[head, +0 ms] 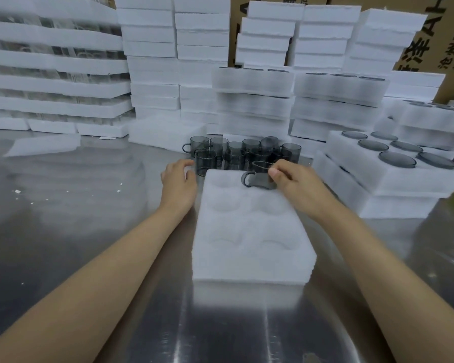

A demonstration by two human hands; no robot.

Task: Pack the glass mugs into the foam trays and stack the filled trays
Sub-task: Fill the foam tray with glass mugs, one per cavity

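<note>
A white foam tray [249,231] with several round pockets lies lengthwise in front of me on the steel table. My right hand [294,180] grips a smoky grey glass mug [260,176] at the tray's far right pocket, its handle pointing left. My left hand [178,182] hovers with curled fingers beside the tray's far left corner, close to another grey mug [206,162] but not holding it. Several more grey mugs [247,150] stand grouped just behind the tray.
Filled trays [388,163] showing dark mug bases are stacked at the right. Tall piles of foam trays [254,100] and cardboard boxes [430,43] line the back. Long foam sheets [55,82] are stacked at the left. Foam crumbs dot the steel table [63,205].
</note>
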